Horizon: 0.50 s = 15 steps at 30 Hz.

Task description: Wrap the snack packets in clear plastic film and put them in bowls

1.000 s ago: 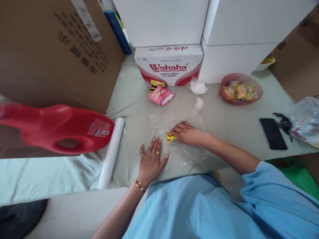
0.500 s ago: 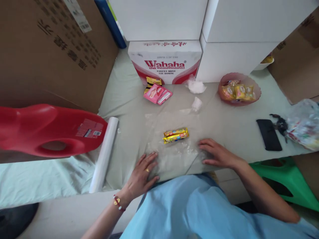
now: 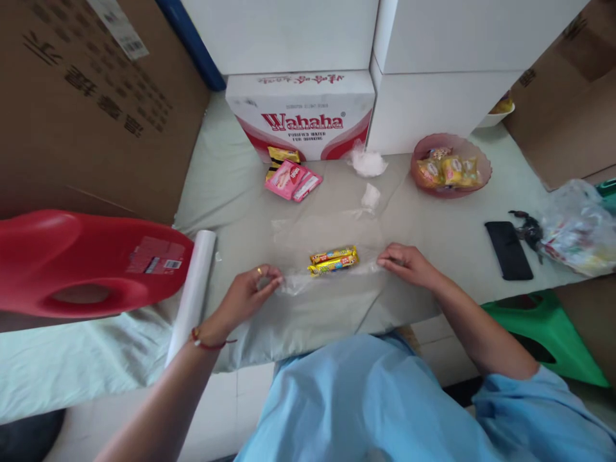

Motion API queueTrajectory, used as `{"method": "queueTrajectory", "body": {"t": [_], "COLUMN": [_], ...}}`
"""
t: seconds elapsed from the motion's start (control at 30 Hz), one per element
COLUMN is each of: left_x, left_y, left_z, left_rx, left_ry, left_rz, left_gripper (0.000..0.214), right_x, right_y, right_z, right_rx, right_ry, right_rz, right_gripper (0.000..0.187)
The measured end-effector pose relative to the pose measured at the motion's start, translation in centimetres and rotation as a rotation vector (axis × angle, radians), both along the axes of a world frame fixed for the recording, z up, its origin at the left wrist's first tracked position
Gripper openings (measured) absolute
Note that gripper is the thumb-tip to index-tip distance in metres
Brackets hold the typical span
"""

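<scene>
A sheet of clear plastic film (image 3: 301, 285) lies on the cloth-covered table, its outline hard to make out. Two narrow snack sticks in shiny yellow wrappers (image 3: 333, 261) rest side by side on it. My left hand (image 3: 250, 292) pinches the film's near left edge between thumb and fingers. On the other side, my right hand (image 3: 407, 263) is closed on the film's near right edge. The film's near edge is lifted and drawn toward the sticks, with neither hand touching them.
A white roll (image 3: 192, 289) and a red jug (image 3: 96, 263) are at left. Behind the film are pink packets (image 3: 292, 181), crumpled white pieces (image 3: 369, 197) and a Wahaha carton (image 3: 303, 115). A bowl of snacks (image 3: 450, 165), a black phone (image 3: 509, 250) and a plastic bag (image 3: 572, 231) are at right.
Both hands lay flat near the film's near corners. They have moved forward, closed on the film's edge and raised it toward the snack sticks. The camera view has shifted slightly.
</scene>
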<state>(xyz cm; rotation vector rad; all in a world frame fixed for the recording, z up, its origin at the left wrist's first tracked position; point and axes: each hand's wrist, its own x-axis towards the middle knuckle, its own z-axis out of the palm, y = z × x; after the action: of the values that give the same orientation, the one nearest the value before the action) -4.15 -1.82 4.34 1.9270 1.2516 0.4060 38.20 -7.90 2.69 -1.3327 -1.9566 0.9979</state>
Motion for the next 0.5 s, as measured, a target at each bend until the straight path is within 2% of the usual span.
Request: {"method": "queueTrajectory", "body": {"t": [0.1, 0.23, 0.3, 0.4, 0.43, 0.5], "left_x": [1.1, 2.4, 2.8, 3.2, 3.2, 3.3], "left_y": [3.2, 5.3, 5.4, 5.3, 5.3, 5.5], "left_z": [-0.5, -1.8, -2.1, -2.4, -2.4, -2.5], "left_rx": [-0.055, -0.119, -0.113, -0.088, -0.085, -0.088], "left_ry": [-0.019, 0.004, 0.033, 0.072, 0.086, 0.107], "left_rz": [0.107, 0.192, 0.217, 0.255, 0.264, 0.281], "left_gripper": [0.036, 0.035, 0.035, 0.032, 0.031, 0.027], "right_x": [-0.2, -0.7, -1.0, -2.4, -3.2, -5.1], "right_y": [3.1, 5.3, 5.3, 4.2, 3.8, 3.1], "right_z": [-0.5, -1.6, -1.3, 0.4, 1.0, 1.8], "right_rx": [-0.164, -0.209, -0.115, 0.183, 0.266, 0.358], "right_ry": [-0.006, -0.159, -0.258, -0.322, -0.31, -0.28], "right_rz": [-0.127, -0.251, -0.349, -0.483, -0.448, -0.231], "right_gripper": [0.044, 0.036, 0.028, 0.028, 0.029, 0.029]}}
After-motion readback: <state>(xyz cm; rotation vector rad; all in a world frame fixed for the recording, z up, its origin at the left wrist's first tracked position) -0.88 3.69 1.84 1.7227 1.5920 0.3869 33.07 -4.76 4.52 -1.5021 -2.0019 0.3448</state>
